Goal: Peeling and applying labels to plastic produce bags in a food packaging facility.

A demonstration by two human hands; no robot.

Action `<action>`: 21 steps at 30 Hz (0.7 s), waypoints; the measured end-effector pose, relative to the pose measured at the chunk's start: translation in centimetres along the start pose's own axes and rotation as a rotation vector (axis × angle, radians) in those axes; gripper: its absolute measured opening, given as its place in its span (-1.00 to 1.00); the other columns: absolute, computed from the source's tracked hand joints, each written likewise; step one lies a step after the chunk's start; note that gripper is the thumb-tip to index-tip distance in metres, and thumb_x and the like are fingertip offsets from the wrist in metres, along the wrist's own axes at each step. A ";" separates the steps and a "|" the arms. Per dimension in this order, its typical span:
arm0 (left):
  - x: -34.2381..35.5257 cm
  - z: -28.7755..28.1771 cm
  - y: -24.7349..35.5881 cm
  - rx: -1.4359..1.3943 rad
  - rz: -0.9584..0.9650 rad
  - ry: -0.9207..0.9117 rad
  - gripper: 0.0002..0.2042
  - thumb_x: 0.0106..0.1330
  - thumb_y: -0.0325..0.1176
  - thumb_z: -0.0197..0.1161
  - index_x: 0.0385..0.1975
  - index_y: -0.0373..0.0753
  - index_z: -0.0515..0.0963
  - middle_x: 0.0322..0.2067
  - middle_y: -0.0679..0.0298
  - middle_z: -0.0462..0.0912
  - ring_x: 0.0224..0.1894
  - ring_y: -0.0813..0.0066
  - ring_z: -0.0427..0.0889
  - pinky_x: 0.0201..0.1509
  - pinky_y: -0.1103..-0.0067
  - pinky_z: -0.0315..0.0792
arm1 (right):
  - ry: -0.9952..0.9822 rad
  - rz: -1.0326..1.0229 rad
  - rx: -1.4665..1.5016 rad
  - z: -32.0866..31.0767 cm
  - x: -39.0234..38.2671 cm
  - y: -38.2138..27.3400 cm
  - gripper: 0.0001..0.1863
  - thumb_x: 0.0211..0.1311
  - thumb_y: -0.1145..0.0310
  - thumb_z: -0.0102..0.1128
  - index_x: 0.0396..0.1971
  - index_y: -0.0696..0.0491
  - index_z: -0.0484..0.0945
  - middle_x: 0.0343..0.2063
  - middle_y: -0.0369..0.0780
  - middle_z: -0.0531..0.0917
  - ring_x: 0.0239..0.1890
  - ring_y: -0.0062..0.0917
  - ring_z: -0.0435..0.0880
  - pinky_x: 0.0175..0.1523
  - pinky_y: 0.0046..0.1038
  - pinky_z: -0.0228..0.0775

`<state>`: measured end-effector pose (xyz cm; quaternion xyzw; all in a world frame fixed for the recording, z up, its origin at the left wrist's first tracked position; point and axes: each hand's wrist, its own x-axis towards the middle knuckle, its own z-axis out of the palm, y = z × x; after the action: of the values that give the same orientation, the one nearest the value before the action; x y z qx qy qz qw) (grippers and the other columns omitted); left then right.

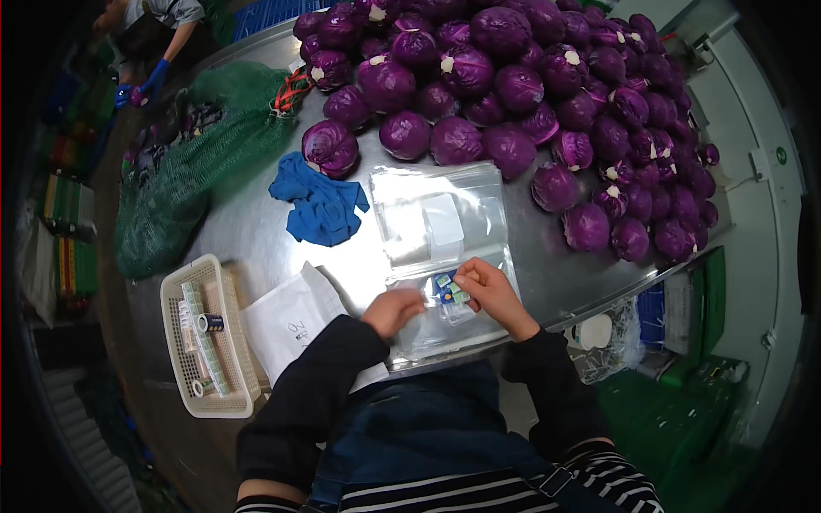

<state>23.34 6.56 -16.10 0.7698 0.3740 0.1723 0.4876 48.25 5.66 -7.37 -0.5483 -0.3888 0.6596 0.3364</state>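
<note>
A stack of clear plastic bags (pixel 402 222) lies flat on the metal table in front of me. A small blue and green label (pixel 445 289) lies over the near part of the bags. My right hand (pixel 494 295) is closed in a pinch at the right edge of this label, with thumb and forefinger together on it. To its left, my left hand (pixel 395 312) hovers above the bags' left edge, apart from the label. Motion smears its fingers, so their grip does not show. A white rectangular patch (pixel 443 224) shows on the bags farther up.
Purple cabbages (pixel 513 85) pile up across the table's far side. Blue gloves (pixel 321 201) lie crumpled left of the bags. A cream basket (pixel 214 342) holds label rolls, beside a white paper sheet (pixel 291 325). A green net sack (pixel 197 162) lies farther left, near a co-worker's blue-gloved hands (pixel 145 85).
</note>
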 end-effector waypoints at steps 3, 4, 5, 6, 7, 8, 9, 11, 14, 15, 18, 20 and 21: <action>1.1 -2.0 -1.7 -0.532 -0.296 0.456 -0.85 0.44 -0.32 0.14 -0.27 -0.26 0.57 -0.46 0.43 0.52 -0.38 0.63 0.46 -0.24 0.61 0.39 | -0.115 0.029 0.102 1.9 -1.2 -3.1 -0.88 0.40 0.36 0.18 -0.30 0.08 0.49 -0.60 -0.46 0.44 -0.59 -0.84 0.37 -0.53 -0.69 0.19; 2.4 -3.4 -0.4 -0.614 -0.441 0.616 -0.84 0.46 -0.31 0.14 -0.28 -0.26 0.52 -0.46 0.48 0.52 -0.40 0.66 0.43 -0.27 0.64 0.36 | -0.101 0.031 0.102 1.5 -1.1 -2.3 -0.88 0.40 0.36 0.18 -0.30 0.08 0.49 -0.60 -0.46 0.44 -0.59 -0.84 0.37 -0.53 -0.69 0.19; 3.2 -4.4 0.3 -0.604 -0.339 0.838 -0.84 0.47 -0.31 0.14 -0.28 -0.27 0.49 -0.49 0.45 0.49 -0.42 0.63 0.43 -0.30 0.61 0.37 | -0.060 0.022 -0.020 1.2 -0.3 -0.8 -0.88 0.37 0.37 0.20 -0.29 0.09 0.49 -0.62 -0.42 0.45 -0.62 -0.77 0.39 -0.53 -0.63 0.22; 3.0 -4.6 1.5 -0.462 -0.282 0.841 -0.85 0.46 -0.32 0.14 -0.27 -0.27 0.49 -0.50 0.41 0.47 -0.41 0.60 0.45 -0.29 0.58 0.39 | -0.020 0.013 -0.141 1.0 0.4 0.7 -0.88 0.35 0.38 0.21 -0.27 0.09 0.49 -0.64 -0.39 0.46 -0.64 -0.69 0.40 -0.53 -0.56 0.25; 2.9 -4.8 2.9 -0.315 -0.228 0.846 -0.86 0.46 -0.33 0.15 -0.26 -0.27 0.49 -0.51 0.37 0.46 -0.40 0.57 0.47 -0.28 0.56 0.41 | -0.023 0.013 -0.137 0.9 1.3 2.4 -0.88 0.35 0.38 0.21 -0.27 0.09 0.49 -0.64 -0.39 0.46 -0.64 -0.69 0.40 -0.53 -0.56 0.25; 2.1 -3.9 2.8 -0.248 -0.207 0.649 -0.85 0.42 -0.33 0.18 -0.27 -0.29 0.50 -0.47 0.25 0.51 -0.37 0.40 0.52 -0.25 0.50 0.43 | 0.057 -0.115 -0.363 1.0 2.4 3.9 -0.85 0.31 0.36 0.24 -0.27 0.09 0.49 -0.63 -0.31 0.51 -0.64 -0.55 0.46 -0.51 -0.45 0.32; 1.3 -2.7 2.6 -0.184 -0.185 0.447 -0.85 0.39 -0.34 0.20 -0.29 -0.31 0.52 -0.43 0.13 0.55 -0.34 0.23 0.57 -0.22 0.44 0.46 | 0.144 -0.242 -0.587 1.0 3.2 5.2 -0.82 0.26 0.35 0.27 -0.26 0.10 0.49 -0.63 -0.23 0.56 -0.64 -0.41 0.52 -0.48 -0.34 0.38; 0.6 -1.4 3.0 0.086 0.219 0.055 -0.82 0.18 -0.31 0.39 -0.32 -0.17 0.55 -0.27 0.17 0.55 -0.17 0.09 0.55 -0.08 0.31 0.45 | 0.170 -0.265 -0.728 1.1 4.0 6.4 -0.78 0.22 0.32 0.29 -0.27 0.11 0.49 -0.60 -0.14 0.59 -0.59 -0.27 0.57 -0.43 -0.24 0.40; -0.7 -0.5 2.6 0.400 0.233 -0.109 -0.76 0.14 -0.22 0.42 -0.30 -0.15 0.56 -0.21 0.22 0.57 -0.08 0.12 0.54 -0.06 0.31 0.44 | 0.258 -0.215 -1.030 1.7 4.5 5.9 -0.70 0.17 0.25 0.33 -0.27 0.11 0.47 -0.54 -0.02 0.64 -0.48 -0.10 0.65 -0.37 -0.09 0.42; -0.8 -0.2 1.3 0.364 0.206 -0.094 -0.75 0.13 -0.21 0.42 -0.30 -0.15 0.56 -0.24 0.22 0.57 -0.10 0.11 0.54 -0.07 0.33 0.43 | 0.322 -0.145 -1.190 2.0 4.5 5.0 -0.67 0.15 0.21 0.34 -0.27 0.11 0.45 -0.51 0.01 0.66 -0.43 -0.06 0.68 -0.35 -0.05 0.41; -0.4 0.6 -0.4 0.263 0.192 -0.073 -0.78 0.18 -0.23 0.40 -0.30 -0.16 0.56 -0.32 0.25 0.56 -0.18 0.20 0.55 -0.10 0.40 0.42 | 0.307 -0.198 -1.152 -0.1 3.6 3.6 -0.71 0.22 0.33 0.34 -0.29 0.11 0.37 -0.62 -0.14 0.59 -0.57 -0.27 0.63 -0.43 -0.29 0.42; 0.3 0.4 -0.7 0.201 0.200 -0.065 -0.82 0.23 -0.26 0.37 -0.30 -0.16 0.56 -0.37 0.27 0.55 -0.22 0.31 0.56 -0.12 0.47 0.41 | 0.156 -0.148 -0.739 -0.7 2.3 0.7 -0.75 0.26 0.38 0.30 -0.30 0.09 0.36 -0.63 -0.22 0.55 -0.61 -0.44 0.57 -0.46 -0.40 0.37; 0.5 0.1 -0.5 -0.090 -0.047 0.060 -0.85 0.29 -0.29 0.30 -0.29 -0.21 0.56 -0.40 0.25 0.56 -0.26 0.37 0.55 -0.10 0.49 0.41 | 0.008 -0.094 -0.320 -0.5 1.3 -1.0 -0.79 0.31 0.42 0.26 -0.30 0.08 0.36 -0.64 -0.30 0.51 -0.65 -0.61 0.51 -0.50 -0.51 0.33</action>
<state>23.53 6.94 -16.64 0.7326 0.3984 0.2003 0.5142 48.54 7.30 -7.10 -0.5789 -0.5126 0.5706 0.2767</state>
